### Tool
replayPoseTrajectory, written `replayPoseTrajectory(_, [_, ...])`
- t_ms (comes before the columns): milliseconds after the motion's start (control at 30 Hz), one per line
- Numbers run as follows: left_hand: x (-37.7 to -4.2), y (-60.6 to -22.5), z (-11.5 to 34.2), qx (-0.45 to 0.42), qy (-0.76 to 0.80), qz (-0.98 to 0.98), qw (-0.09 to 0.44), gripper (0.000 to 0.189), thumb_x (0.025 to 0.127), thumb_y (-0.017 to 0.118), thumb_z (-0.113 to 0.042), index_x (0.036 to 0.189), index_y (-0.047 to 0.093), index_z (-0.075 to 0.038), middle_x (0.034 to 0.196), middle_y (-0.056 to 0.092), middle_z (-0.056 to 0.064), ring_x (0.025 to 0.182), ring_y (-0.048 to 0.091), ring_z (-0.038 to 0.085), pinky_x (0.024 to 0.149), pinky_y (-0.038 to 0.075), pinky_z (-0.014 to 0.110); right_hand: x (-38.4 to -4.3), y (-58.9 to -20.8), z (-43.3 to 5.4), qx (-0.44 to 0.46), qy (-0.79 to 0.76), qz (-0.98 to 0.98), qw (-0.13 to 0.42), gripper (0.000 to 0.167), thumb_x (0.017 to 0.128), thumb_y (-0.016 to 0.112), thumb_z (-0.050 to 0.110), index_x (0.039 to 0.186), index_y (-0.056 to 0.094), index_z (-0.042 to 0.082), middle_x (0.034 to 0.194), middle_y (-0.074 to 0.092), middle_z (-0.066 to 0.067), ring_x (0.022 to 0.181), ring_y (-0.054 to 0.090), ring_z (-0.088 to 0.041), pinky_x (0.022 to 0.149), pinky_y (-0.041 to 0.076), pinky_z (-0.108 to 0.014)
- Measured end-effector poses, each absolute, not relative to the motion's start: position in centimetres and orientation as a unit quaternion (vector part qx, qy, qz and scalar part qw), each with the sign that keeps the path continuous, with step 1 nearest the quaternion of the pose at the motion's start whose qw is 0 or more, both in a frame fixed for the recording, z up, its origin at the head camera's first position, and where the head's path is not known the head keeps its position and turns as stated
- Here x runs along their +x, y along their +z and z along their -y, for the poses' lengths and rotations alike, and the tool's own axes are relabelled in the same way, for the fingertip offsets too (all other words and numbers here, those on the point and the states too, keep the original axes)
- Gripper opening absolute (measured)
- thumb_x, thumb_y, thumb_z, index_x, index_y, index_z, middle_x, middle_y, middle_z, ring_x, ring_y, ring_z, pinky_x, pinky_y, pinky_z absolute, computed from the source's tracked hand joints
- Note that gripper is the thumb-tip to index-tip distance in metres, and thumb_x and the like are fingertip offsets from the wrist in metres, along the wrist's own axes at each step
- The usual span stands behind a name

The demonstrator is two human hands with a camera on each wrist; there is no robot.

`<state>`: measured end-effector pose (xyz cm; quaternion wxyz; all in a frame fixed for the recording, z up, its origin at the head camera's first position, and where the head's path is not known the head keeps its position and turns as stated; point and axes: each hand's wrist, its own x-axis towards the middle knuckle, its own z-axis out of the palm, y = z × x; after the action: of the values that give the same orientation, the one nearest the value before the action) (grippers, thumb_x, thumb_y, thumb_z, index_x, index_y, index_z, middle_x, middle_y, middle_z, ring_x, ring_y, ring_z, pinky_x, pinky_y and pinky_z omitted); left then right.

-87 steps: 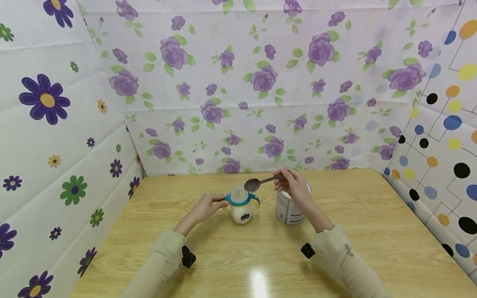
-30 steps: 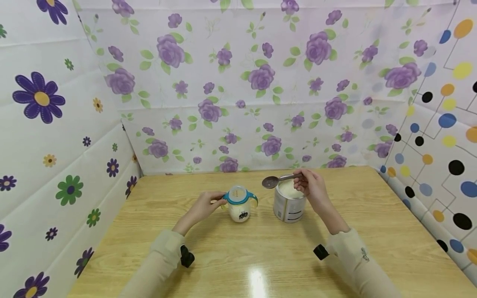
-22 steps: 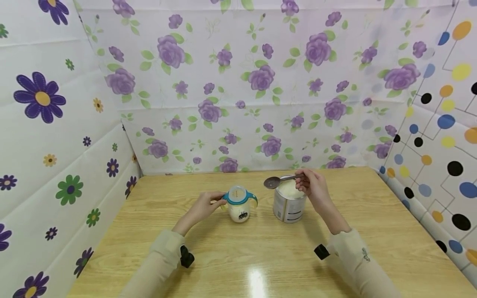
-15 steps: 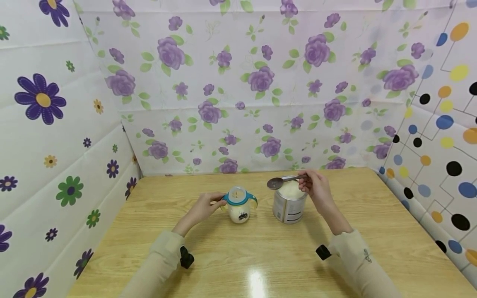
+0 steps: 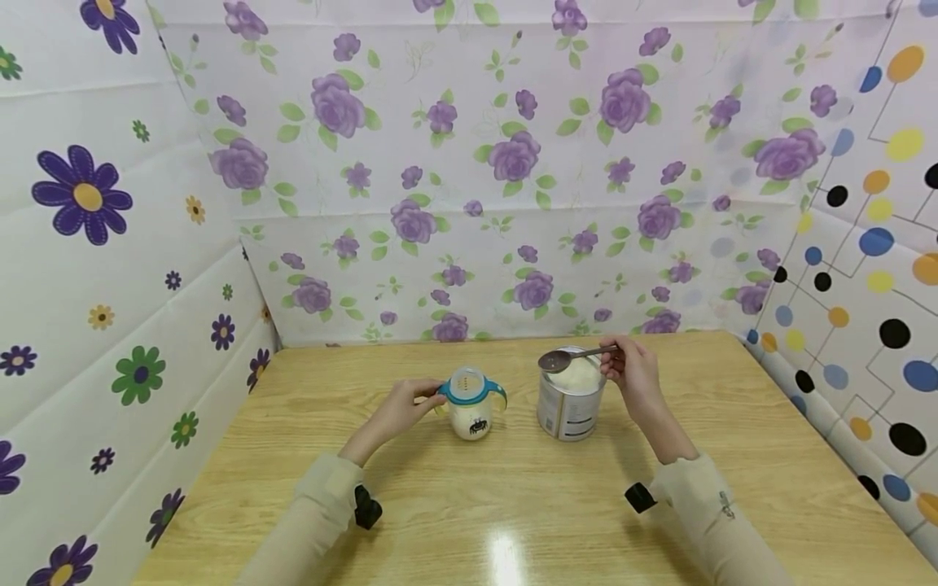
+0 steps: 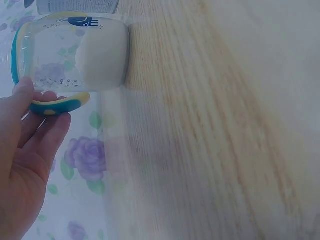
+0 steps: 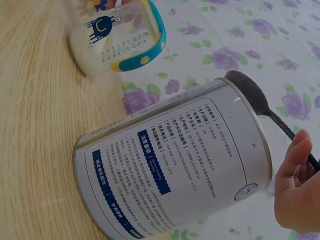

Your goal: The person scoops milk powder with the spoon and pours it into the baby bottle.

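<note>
A clear baby bottle (image 5: 469,417) with a blue ring, two side handles and a cartoon print stands upright on the table. White powder (image 6: 105,55) fills its lower part. My left hand (image 5: 399,411) pinches the bottle's left handle (image 6: 60,106) between thumb and fingers. To the right stands a milk powder tin (image 5: 570,415), its top uncovered and pale powder (image 5: 580,376) showing inside. My right hand (image 5: 633,378) grips a dark brown spoon (image 5: 554,361) by the end of its handle. The spoon's bowl is over the tin's left rim, with hardly any powder visible on it.
The wooden table (image 5: 469,505) runs up to a flowered cloth wall (image 5: 469,244) behind the bottle and tin. Patterned cloth also closes off both sides. A black wrist mount (image 5: 368,506) sits by each sleeve.
From above the bottle, my right hand has carried the spoon rightward to the tin, lowering it slightly over the rim. My left hand has stayed on the bottle's handle.
</note>
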<state>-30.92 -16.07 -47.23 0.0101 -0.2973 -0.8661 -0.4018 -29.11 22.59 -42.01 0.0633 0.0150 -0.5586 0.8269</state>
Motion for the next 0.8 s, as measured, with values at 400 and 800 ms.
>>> replayPoseTrajectory(400, [-30.71, -47.21, 16.02, -0.287, -0.410, 0.866, 0.003, 0.033, 0.096, 0.059, -0.017, 0.127, 0.064, -0.005, 0.117, 0.070, 0.012, 0.098, 0.069, 0.022, 0.087, 0.058, 0.042, -29.18, -42.29, -22.74, 0.007, 0.826, 0.559, 0.065, 0.041, 0.106, 0.035, 0.016, 0.081, 0.067, 0.011, 0.063, 0.059, 0.004, 0.051, 0.056, -0.005, 0.046, 0.047, -0.012])
replayPoseTrajectory(800, [-30.57, -47.25, 15.97, -0.280, -0.407, 0.869, 0.007, 0.033, 0.097, 0.059, -0.018, 0.127, 0.064, -0.005, 0.114, 0.071, 0.011, 0.094, 0.070, 0.020, 0.086, 0.058, 0.038, -29.30, -42.26, -22.85, -0.012, 0.831, 0.551, 0.071, 0.039, 0.105, 0.037, 0.016, 0.081, 0.067, 0.009, 0.062, 0.059, 0.004, 0.049, 0.055, -0.006, 0.045, 0.047, -0.013])
